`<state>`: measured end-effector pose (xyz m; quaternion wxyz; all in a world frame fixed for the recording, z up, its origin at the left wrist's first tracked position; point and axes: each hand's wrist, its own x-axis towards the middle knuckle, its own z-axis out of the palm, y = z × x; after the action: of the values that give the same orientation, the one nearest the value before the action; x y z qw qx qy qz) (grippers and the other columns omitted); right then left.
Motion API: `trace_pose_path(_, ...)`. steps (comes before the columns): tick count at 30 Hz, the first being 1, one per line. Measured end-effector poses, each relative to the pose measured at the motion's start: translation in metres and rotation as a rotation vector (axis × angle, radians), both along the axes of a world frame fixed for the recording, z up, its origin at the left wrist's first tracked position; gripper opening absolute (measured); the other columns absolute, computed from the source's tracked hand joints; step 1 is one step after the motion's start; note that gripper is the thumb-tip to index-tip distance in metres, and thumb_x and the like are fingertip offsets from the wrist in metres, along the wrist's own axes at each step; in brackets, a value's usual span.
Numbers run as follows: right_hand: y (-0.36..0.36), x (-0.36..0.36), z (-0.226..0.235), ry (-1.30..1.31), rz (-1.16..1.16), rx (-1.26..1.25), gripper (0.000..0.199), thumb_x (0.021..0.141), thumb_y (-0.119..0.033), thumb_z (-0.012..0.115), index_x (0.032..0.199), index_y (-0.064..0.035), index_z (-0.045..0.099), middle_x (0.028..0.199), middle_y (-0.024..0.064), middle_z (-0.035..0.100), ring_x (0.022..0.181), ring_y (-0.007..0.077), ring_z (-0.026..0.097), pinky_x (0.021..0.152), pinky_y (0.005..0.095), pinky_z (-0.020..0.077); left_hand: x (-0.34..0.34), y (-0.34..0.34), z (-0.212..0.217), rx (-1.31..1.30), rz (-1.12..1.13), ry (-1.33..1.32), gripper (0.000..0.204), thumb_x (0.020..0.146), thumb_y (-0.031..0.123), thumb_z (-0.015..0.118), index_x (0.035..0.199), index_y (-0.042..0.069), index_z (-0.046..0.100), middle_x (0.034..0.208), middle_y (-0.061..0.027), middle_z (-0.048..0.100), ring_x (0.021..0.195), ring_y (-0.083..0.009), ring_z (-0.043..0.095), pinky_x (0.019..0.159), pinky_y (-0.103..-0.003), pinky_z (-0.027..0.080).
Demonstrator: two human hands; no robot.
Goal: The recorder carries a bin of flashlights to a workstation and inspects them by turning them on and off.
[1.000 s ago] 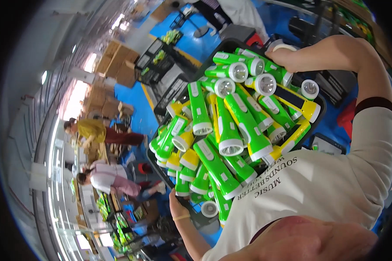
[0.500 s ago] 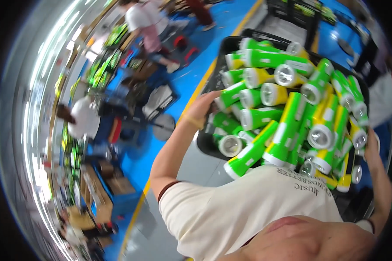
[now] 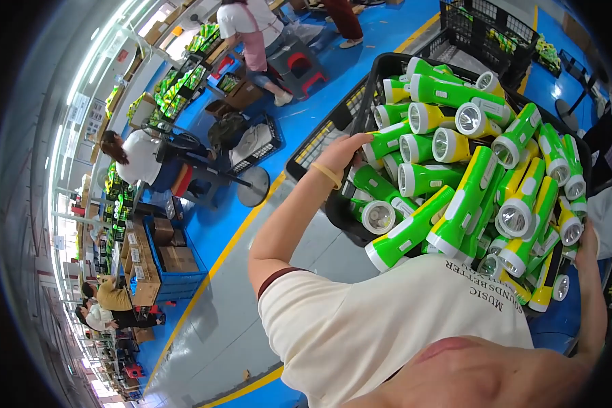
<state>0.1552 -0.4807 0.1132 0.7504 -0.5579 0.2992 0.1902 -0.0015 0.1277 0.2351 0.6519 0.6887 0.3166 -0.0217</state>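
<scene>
A black plastic crate (image 3: 342,219) heaped with green and yellow flashlights (image 3: 464,197) is held against the front of my body. The flashlights have white lens rims and lie in many directions, some rising above the crate's rim. My left hand (image 3: 347,151) is closed over the crate's left edge, a band around its wrist. On the opposite side, my right hand (image 3: 587,243) grips the right edge, its fingers partly hidden by flashlights and the crate.
Another black mesh crate (image 3: 309,153) shows just beyond the held one on the left. Further off stand stacked black crates (image 3: 486,34). Left of a yellow floor line (image 3: 234,238), seated people work at benches, near a round-based stand (image 3: 253,187) and a blue bin (image 3: 183,262) of cardboard.
The view has shifted and sharpened; the crate and both hands appear slightly further right. A mesh crate now shows beyond the left hand. Both hands keep their hold.
</scene>
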Motion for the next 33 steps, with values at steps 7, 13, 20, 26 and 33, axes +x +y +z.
trace_pose_path(7,0.043,-0.066,-0.002,-0.102,0.001,-0.076,0.033,0.091,-0.031,0.043,0.111,-0.0062,0.052,0.102,0.0068,0.058,0.09,0.0185,0.057,0.078,0.0295,0.0457,-0.086,0.047,-0.033,-0.064,-0.015,-0.076,0.03,0.074,0.031,0.062,0.069,0.003,0.052,0.058,-0.0035,0.046,0.051,-0.0121,0.042,0.049,-0.026,0.033)
trace_pose_path(13,0.046,-0.117,-0.023,-0.16,0.015,-0.146,0.031,0.093,-0.03,0.04,0.112,-0.0087,0.051,0.105,0.0056,0.057,0.093,0.0182,0.055,0.081,0.0299,0.0441,-0.14,0.076,-0.068,-0.106,-0.016,-0.089,0.03,0.074,0.033,0.061,0.069,0.004,0.053,0.058,-0.0032,0.046,0.051,-0.0118,0.041,0.048,-0.026,0.031)
trace_pose_path(20,0.055,-0.049,-0.008,-0.148,0.023,-0.086,0.035,0.093,-0.032,0.04,0.117,-0.0092,0.049,0.106,0.0049,0.057,0.095,0.0193,0.056,0.082,0.0311,0.0454,-0.074,0.072,-0.067,-0.135,0.022,-0.012,0.02,0.077,0.025,0.061,0.081,0.005,0.059,0.065,-0.0011,0.048,0.055,-0.0093,0.044,0.05,-0.022,0.035)
trace_pose_path(26,0.055,0.038,-0.007,-0.113,0.113,-0.103,0.033,0.092,-0.03,0.043,0.117,-0.009,0.047,0.106,0.0057,0.056,0.092,0.0191,0.056,0.079,0.031,0.0462,-0.033,0.068,-0.06,-0.137,0.064,-0.035,0.028,0.073,0.032,0.062,0.072,0.005,0.052,0.058,-0.0017,0.045,0.051,-0.0114,0.041,0.048,-0.026,0.032)
trace_pose_path(33,0.097,0.144,-0.002,-0.102,0.235,-0.102,0.035,0.088,-0.032,0.048,0.114,-0.0079,0.051,0.103,0.0069,0.057,0.092,0.0199,0.057,0.078,0.034,0.0467,-0.005,0.042,-0.055,-0.215,0.23,-0.087,0.021,0.078,0.026,0.059,0.079,0.005,0.06,0.064,0.0004,0.051,0.055,-0.0095,0.045,0.051,-0.023,0.035)
